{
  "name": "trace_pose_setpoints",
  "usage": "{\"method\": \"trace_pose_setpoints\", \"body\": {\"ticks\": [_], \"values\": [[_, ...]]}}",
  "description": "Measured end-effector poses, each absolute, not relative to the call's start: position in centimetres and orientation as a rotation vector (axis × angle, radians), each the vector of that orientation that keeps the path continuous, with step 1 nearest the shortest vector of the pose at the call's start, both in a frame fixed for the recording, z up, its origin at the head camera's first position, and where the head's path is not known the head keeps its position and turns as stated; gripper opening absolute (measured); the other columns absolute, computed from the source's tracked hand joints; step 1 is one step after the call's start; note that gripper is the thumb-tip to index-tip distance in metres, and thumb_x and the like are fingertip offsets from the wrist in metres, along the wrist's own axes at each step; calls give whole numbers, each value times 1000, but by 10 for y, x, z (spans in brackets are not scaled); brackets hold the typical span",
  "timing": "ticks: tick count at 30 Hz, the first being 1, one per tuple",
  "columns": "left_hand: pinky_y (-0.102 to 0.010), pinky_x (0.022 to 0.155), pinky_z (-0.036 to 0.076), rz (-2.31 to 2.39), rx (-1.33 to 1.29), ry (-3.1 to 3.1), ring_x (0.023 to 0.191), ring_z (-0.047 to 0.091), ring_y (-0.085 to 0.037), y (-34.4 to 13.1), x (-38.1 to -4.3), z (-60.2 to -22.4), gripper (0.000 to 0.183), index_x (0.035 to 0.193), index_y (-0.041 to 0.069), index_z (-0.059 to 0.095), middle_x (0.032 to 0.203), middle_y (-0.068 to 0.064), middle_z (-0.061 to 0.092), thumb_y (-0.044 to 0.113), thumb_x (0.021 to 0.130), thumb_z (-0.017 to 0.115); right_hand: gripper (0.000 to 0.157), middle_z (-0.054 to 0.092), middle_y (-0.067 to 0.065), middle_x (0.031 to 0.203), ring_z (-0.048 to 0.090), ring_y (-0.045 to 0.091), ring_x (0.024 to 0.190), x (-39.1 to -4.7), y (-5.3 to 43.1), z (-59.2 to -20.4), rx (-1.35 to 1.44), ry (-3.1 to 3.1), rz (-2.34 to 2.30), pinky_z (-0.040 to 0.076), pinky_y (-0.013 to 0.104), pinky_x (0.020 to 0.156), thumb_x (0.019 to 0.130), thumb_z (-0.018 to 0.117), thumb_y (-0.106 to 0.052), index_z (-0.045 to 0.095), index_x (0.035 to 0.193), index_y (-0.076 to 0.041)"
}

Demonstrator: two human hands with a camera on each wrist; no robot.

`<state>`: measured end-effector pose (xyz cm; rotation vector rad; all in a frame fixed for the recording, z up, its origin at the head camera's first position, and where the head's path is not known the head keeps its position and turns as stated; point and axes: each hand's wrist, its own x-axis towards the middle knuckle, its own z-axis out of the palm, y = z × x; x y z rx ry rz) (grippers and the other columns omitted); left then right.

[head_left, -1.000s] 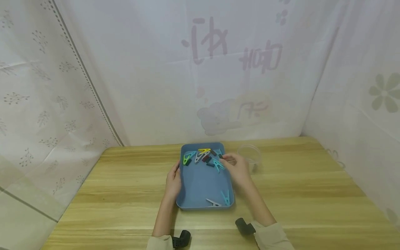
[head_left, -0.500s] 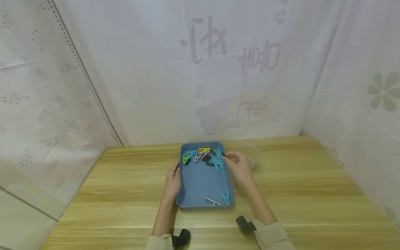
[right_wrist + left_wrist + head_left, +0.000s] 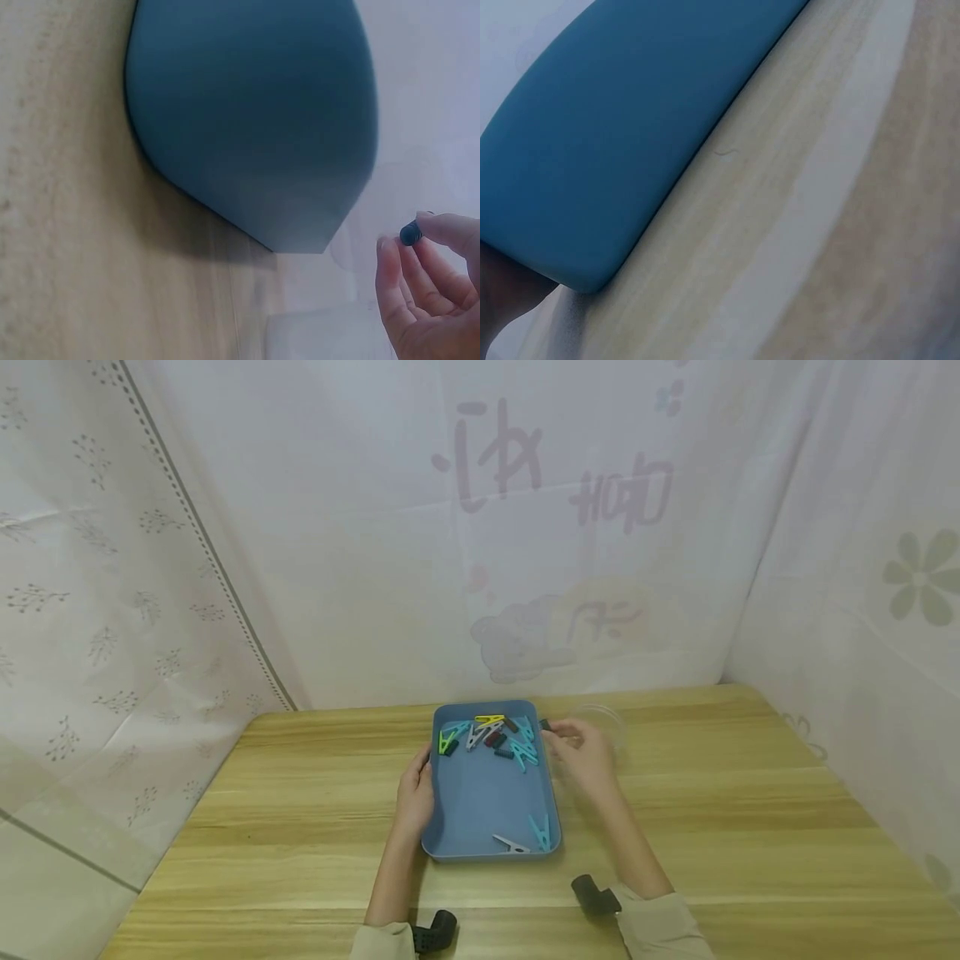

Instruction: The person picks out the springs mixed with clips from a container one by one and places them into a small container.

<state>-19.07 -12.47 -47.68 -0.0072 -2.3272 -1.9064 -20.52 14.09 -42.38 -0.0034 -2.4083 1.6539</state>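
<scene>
A blue rectangular tray (image 3: pixel 487 802) holds several clothespins in turquoise, yellow, green and grey, mostly at its far end. Several small dark ribbed pieces (image 3: pixel 503 753) lie among them. A grey clothespin (image 3: pixel 512 844) and a turquoise clothespin (image 3: pixel 540 833) sit in the near right corner. My left hand (image 3: pixel 416 793) grips the tray's left wall, its fingertips partly hidden. Just beyond the right wall, my right hand (image 3: pixel 588 756) pinches a small dark ribbed cylinder (image 3: pixel 410 233) between thumb and fingers. The tray's outer wall (image 3: pixel 637 112) fills much of the left wrist view.
A clear round container (image 3: pixel 611 720) stands behind my right hand, partly covered by it. The wooden table (image 3: pixel 735 810) reaches a pale printed curtain (image 3: pixel 375 568) at the back. Black wrist mounts (image 3: pixel 437 932) show on both forearms.
My right hand has lifted a small dark ribbed cylinder out of the tray and moved right, past the wall toward the clear container. My left hand has stayed at the tray.
</scene>
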Motion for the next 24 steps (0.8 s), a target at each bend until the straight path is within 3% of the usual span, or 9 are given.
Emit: {"method": "trace_pose_setpoints", "body": {"ticks": [16, 24], "values": [[-61, 128, 25, -1872, -10, -2332, 156, 27, -49, -124, -191, -477, 45, 156, -13, 38, 163, -34, 36, 0, 113, 34, 23, 72, 30, 115, 76, 30, 69, -204, 149, -420, -24, -2371, 1688, 66, 33, 66, 100, 72, -7, 71, 116, 10], [-62, 128, 26, -1875, 2, -2338, 155, 28, -49, -124, -190, -476, 46, 156, -13, 38, 163, -33, 36, 1, 113, 35, 27, 72, 27, 121, 69, 11, 57, -201, 153, -419, -81, -2393, 1679, 65, 28, 61, 101, 72, -14, 71, 119, 6]]}}
